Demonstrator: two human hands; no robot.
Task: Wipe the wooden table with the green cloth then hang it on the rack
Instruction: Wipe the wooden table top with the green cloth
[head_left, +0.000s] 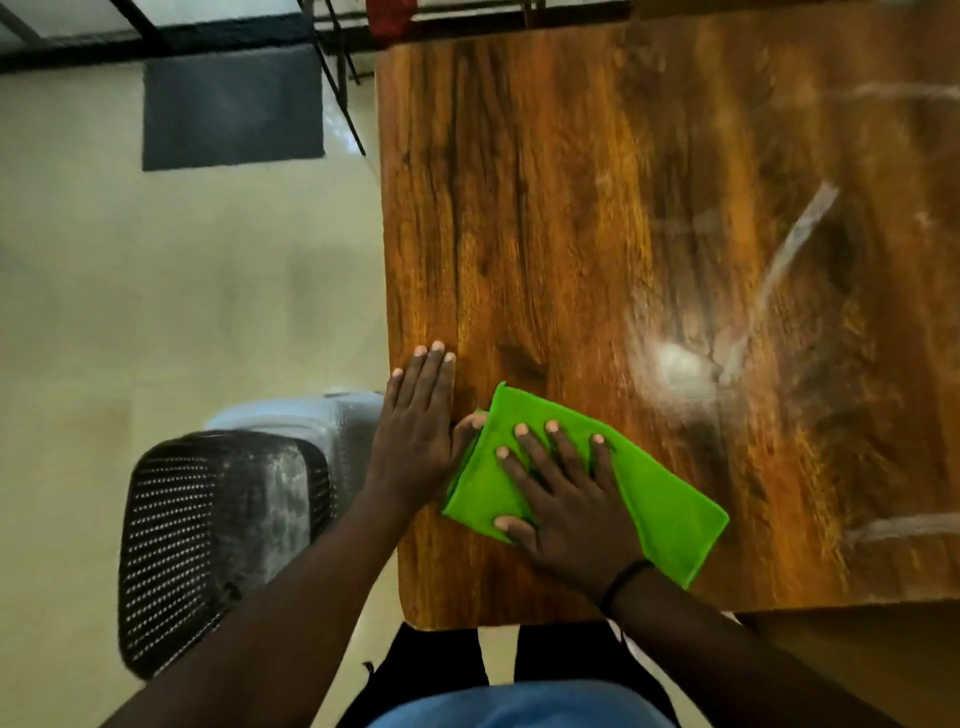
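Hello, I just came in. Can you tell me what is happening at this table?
A person is wiping the wooden table with a folded green cloth. The right hand lies flat on the cloth, fingers spread, near the table's front left corner. The left hand rests flat on the wood beside it, thumb touching the cloth's edge. A mesh chair stands to the left.

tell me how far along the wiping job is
Done: streaks across the table suggest some of it has already been wiped. In hand: the right hand presses the cloth flat near the front edge, and the left hand rests beside it. Left: hanging the cloth; no rack is clearly visible.
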